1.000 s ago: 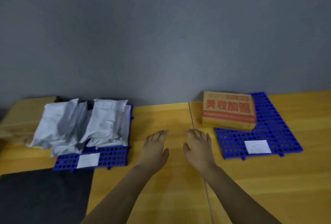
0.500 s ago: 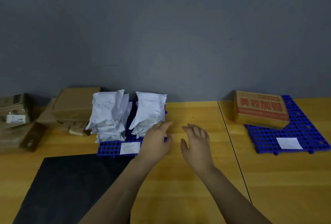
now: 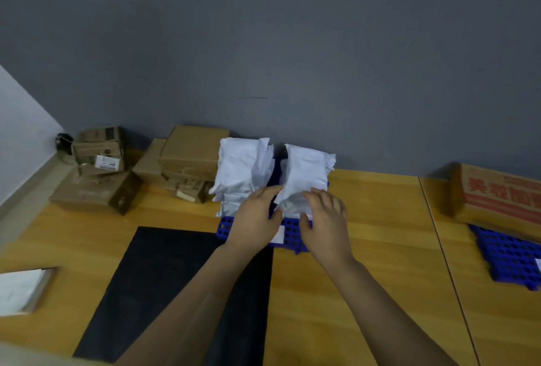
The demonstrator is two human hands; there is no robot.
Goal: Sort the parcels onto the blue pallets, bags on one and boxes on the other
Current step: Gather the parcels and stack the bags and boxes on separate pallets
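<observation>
Bags (image 3: 272, 172) sit on the pallet (image 3: 289, 233), both hands' grips open at their near edge: left hand (image 3: 254, 219), right hand (image 3: 325, 222). Boxes (image 3: 190, 160) stand left; mat (image 3: 164, 286) lies nearer.

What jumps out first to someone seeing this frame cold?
Both hands, left hand and right hand, reach into the heap of white bags on the blue pallet at centre, by the grey wall. At far right a printed cardboard box sits on the second blue pallet. Plain brown boxes are stacked at the back left, off any pallet.
</observation>
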